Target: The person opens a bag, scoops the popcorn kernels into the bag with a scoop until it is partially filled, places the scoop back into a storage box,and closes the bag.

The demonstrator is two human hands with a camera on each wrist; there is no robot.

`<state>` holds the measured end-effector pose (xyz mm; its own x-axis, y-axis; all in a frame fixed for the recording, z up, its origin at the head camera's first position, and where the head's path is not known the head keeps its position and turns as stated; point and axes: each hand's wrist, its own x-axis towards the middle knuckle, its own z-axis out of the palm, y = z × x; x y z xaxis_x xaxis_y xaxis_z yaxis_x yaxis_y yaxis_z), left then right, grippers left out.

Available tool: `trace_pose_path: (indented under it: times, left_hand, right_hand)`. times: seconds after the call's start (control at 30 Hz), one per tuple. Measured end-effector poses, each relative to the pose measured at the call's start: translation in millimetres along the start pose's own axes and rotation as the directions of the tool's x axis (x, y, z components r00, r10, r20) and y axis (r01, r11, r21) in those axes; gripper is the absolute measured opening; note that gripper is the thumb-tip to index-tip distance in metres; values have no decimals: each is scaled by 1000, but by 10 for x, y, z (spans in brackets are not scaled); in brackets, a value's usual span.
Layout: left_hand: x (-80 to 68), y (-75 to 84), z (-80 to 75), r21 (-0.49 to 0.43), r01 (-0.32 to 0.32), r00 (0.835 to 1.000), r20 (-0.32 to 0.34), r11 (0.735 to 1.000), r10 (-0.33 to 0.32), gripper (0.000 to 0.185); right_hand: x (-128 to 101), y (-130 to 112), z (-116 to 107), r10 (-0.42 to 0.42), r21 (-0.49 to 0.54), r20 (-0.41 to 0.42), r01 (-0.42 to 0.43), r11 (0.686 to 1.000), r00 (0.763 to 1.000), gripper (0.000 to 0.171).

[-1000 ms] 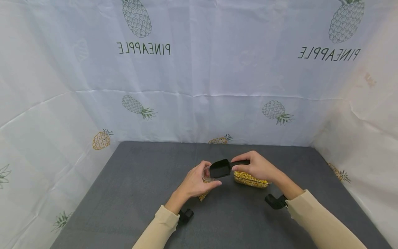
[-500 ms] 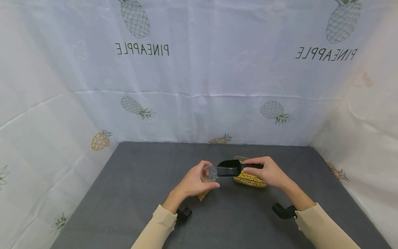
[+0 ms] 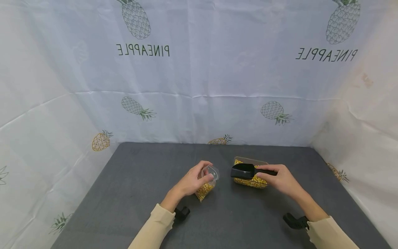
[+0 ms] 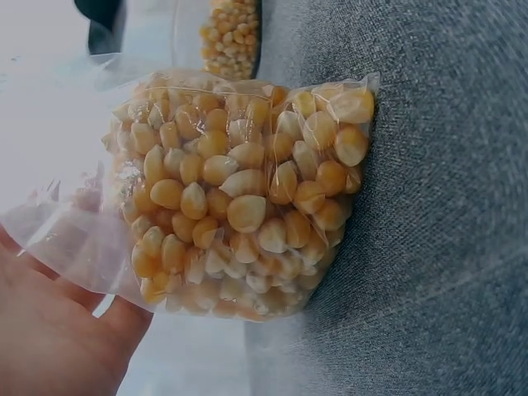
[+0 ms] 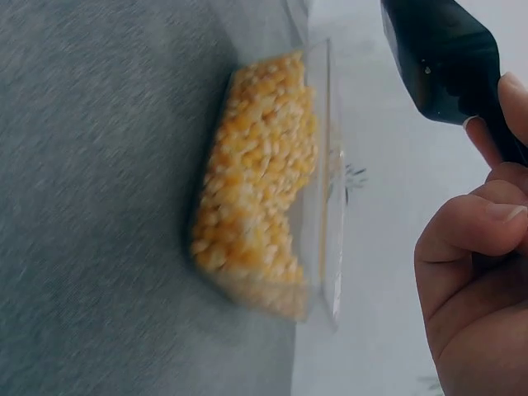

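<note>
While my left hand (image 3: 194,181) pinches the bag (image 3: 206,188) mouth open on the mat (image 3: 130,193), I'd dip the scoop (image 3: 243,171), gripped in my right hand's (image 3: 280,180) curled fingers, level into the corn box (image 3: 252,180) just beside it.

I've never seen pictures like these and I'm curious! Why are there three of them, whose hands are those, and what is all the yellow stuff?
A person wears three cameras: one on the head, one on each wrist. The big picture looks down from the head at a grey table. The left hand holds a clear bag of corn kernels; the left wrist camera shows that bag up close. The right hand grips a black scoop above a clear tub of corn, which the right wrist camera also shows. Behind hangs a pineapple-printed sheet.
</note>
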<state>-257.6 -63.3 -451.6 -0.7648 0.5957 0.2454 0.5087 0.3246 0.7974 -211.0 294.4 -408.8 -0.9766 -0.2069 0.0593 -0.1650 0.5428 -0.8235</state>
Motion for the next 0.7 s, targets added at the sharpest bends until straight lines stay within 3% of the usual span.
trace_pose_path:
  times: [0.17, 0.33, 0.6, 0.7]
  left_hand:
    - [27, -24, 1, -150, -11, 1000, -27, 989, 7, 43]
    - [44, -60, -6, -311, 7, 999, -28, 951, -16, 44]
    - [68, -117, -17, -357, -7, 998, -55, 934, -13, 36]
    - [85, -129, -5, -356, -14, 997, -76, 934, -14, 33]
  right_hand:
    - [-62, 105, -44, 12, -48, -44, -14, 999, 999, 44]
    - [-107, 194, -75, 27, -59, -74, -31, 998, 997, 45]
    - [-151, 320, -94, 91, -15, -90, -93, 996, 992, 50]
    - [-162, 374, -74, 86, -66, -110, -94, 993, 990, 50]
